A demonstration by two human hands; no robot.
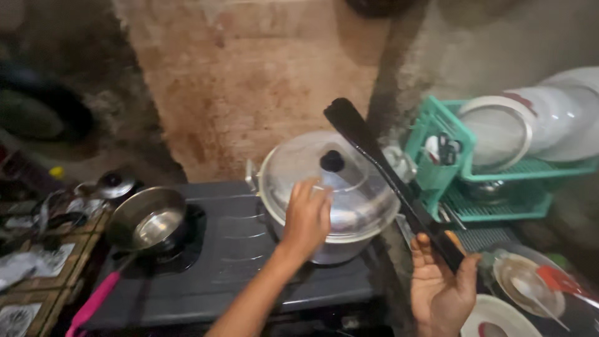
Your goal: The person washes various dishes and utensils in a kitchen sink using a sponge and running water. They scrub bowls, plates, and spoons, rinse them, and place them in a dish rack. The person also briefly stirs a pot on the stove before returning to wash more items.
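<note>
The left hand point(307, 215) is laid open, fingers spread, on the lid point(331, 181) of a pot point(324, 249) standing on the stove point(237, 249); nothing is gripped. A black spatula point(390, 178) is held by its handle in the right hand point(440, 281), blade raised over the lid. A pan point(146, 218) is seen on the left burner, a green rack point(486, 181) at right.

One head-worn camera looks down and forward from close above the stove point(237, 249), facing the stained wall point(249, 75); the dish rack point(499, 181) sits at right, a cluttered table point(37, 274) at left.
</note>
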